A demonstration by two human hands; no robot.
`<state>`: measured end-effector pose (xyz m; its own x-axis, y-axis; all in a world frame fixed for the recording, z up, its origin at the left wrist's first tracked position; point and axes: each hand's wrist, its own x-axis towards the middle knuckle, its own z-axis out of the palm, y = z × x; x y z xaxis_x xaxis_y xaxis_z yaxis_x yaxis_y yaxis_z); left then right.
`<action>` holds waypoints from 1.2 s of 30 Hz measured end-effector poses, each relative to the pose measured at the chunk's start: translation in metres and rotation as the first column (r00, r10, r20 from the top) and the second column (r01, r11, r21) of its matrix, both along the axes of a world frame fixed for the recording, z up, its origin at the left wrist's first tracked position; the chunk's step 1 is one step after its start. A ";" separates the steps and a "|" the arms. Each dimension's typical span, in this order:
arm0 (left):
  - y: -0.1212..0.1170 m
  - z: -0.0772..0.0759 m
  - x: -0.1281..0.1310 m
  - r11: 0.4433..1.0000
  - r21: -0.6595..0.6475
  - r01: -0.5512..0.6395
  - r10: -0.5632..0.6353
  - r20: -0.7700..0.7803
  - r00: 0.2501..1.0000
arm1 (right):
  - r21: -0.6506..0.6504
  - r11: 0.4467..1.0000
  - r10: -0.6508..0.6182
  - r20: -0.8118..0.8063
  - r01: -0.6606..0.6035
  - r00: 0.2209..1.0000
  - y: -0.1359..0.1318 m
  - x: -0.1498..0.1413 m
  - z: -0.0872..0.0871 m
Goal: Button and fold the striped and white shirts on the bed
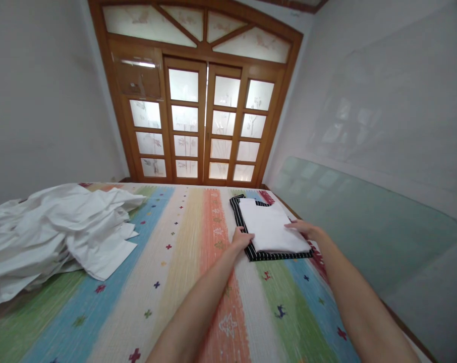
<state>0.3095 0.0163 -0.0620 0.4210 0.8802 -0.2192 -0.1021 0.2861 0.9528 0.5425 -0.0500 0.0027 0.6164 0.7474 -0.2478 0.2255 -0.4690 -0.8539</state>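
Note:
A folded white garment (264, 228) lies flat on top of a folded black garment with white stripes (277, 256), whose edges show along the left, the front and the top. At the left edge of this stack is my left hand (242, 238), with the thumb on the white cloth and the fingers apart by the striped border. My right hand (303, 228) rests at the right side, its fingers stretched out over the white garment's edge. Both hands touch the stack.
The stack lies on a bed cover (190, 242) with coloured stripes. To the left spreads a crumpled heap of white cloth (58, 227). A pale green panel (364, 217) lines the right wall. Wooden doors with glass panes (204, 121) stand beyond the bed.

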 end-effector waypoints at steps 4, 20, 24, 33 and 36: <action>-0.004 -0.022 -0.004 0.995 0.075 0.060 -0.058 -0.035 0.998 | 0.003 1.000 -0.009 0.000 0.009 1.000 -0.008 0.007 -0.026; -0.034 -0.026 -0.008 0.884 0.467 -0.030 0.106 -0.138 0.985 | -0.082 0.993 0.016 0.818 0.089 0.576 0.007 -0.025 -0.045; -0.049 -0.022 -0.031 0.759 0.638 0.131 0.018 -0.222 0.975 | -0.160 0.986 0.164 0.890 -0.046 0.424 0.011 -0.055 -0.057; 0.023 0.026 -0.230 0.495 0.836 0.238 0.494 -0.496 0.714 | -0.370 0.929 0.315 0.808 0.013 0.498 0.005 -0.069 -0.082; 0.052 0.053 -0.324 0.444 0.860 0.252 0.720 -0.510 0.471 | -0.376 0.926 0.333 0.783 -0.027 0.526 0.013 -0.078 -0.076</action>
<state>-0.0141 0.0683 -0.0087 0.2350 0.8111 0.5356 0.8297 -0.4544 0.3242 0.4648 -0.0371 -0.0735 0.5143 0.8540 0.0787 0.8574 -0.5098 -0.0706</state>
